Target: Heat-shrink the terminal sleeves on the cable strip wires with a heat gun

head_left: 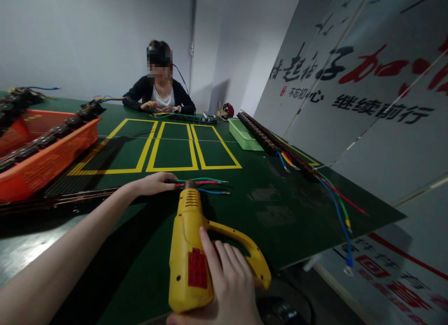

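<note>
My right hand is wrapped round the body of a yellow heat gun. The gun's metal nozzle points away from me, at several wires in green, red and blue with metal terminals on their ends. My left hand is closed on these wires just left of the nozzle; its fingertips are partly hidden. Leftward from this hand, the wires lead to a long dark strip with copper-coloured lines, which lies on the green table partly behind my left forearm.
An orange basket at left carries dark segmented strips. Yellow tape rectangles mark the table. At right, a green basket stands beside more strips, with wires hanging over the edge. Another person sits opposite.
</note>
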A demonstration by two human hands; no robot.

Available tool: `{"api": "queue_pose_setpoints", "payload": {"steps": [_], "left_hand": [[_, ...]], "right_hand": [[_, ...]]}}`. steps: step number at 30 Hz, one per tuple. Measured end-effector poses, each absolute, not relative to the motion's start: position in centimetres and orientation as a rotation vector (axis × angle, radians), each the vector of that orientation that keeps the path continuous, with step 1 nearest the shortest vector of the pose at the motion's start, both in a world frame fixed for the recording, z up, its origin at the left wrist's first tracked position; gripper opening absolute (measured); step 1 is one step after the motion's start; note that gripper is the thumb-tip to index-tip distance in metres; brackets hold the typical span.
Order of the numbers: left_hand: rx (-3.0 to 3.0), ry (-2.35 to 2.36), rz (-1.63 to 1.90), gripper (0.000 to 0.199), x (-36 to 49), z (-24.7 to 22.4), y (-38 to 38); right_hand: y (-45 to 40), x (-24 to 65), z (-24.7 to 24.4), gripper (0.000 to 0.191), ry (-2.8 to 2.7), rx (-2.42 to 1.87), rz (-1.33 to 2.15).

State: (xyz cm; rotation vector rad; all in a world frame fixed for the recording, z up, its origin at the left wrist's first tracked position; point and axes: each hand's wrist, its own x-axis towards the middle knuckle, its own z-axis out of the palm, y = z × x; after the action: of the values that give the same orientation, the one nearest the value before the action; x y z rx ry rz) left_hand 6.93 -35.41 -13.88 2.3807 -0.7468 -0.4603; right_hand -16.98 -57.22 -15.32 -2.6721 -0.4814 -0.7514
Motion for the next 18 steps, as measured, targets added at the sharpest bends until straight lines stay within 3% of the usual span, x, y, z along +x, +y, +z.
{"api": "queue_pose_setpoints", "payload": {"steps": [8,13,15,18], "left_hand": [[2.391,-0.740,-0.482,0.054,6.8,-13.5,-35.3],[2.399,-0.734,-0.491,0.052,6.7,-13.4,-35.4],[2.391,-0.736,-0.483,0.052,6.7,-13.5,-35.4],[2.376,-0.745,-0.462,0.053,6.8,-13.7,-35.4]], "right_hand": [[-60.6,-17.0,-13.9,0.125,-0.455,-2.822,-0.591],[-61.3,-17.1,-13.7,0.117,-0.499,-2.820,-0.683],[-61.2,-17.2,-13.7,0.104,-0.507,-2.708,-0.854],[-61.7,-17.8,-13.8,0.064,-0.537,-2.447,-1.174]]}}
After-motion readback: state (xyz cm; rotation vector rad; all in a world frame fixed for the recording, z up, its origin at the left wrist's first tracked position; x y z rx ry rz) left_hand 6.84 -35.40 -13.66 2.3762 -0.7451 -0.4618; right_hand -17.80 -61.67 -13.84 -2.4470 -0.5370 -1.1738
